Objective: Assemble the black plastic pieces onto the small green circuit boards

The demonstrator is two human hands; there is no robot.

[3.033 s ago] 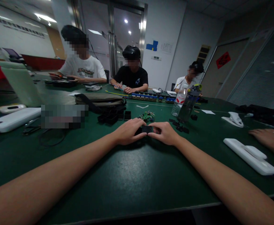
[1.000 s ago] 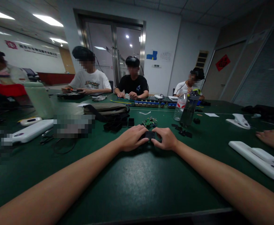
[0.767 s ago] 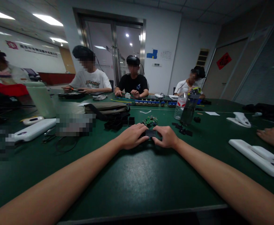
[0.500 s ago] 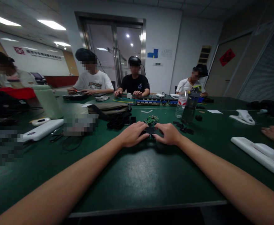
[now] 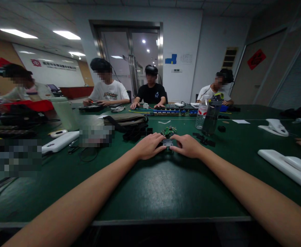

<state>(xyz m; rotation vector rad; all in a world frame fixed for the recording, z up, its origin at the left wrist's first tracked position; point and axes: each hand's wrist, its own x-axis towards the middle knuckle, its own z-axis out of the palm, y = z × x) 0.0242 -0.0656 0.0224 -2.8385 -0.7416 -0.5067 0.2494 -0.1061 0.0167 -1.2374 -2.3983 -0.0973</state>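
Between my two hands is a small dark rectangular part (image 5: 168, 142) with a greyish top face and some green at its lower edge; its exact kind is too small to make out. My left hand (image 5: 150, 145) grips its left side, thumb at the near edge and fingers over the far side. On the right side my right hand (image 5: 188, 145) pinches it the same way. Just beyond my fingertips sits a pile of small green circuit boards (image 5: 169, 130). Fingers cover both ends of the dark part.
Black open trays (image 5: 137, 133) and a brown bag (image 5: 127, 120) lie to the left. Loose black pieces (image 5: 204, 139), a clear bottle (image 5: 201, 116) and a dark bottle (image 5: 212, 118) are to the right. A white device (image 5: 284, 166) rests nearer. Several people sit around the green table (image 5: 150, 192).
The dark part now shows a lighter grey top, as if its tilt changed slightly. Both hands keep their hold. The whole view has shifted, with the scene sliding a little to the right.
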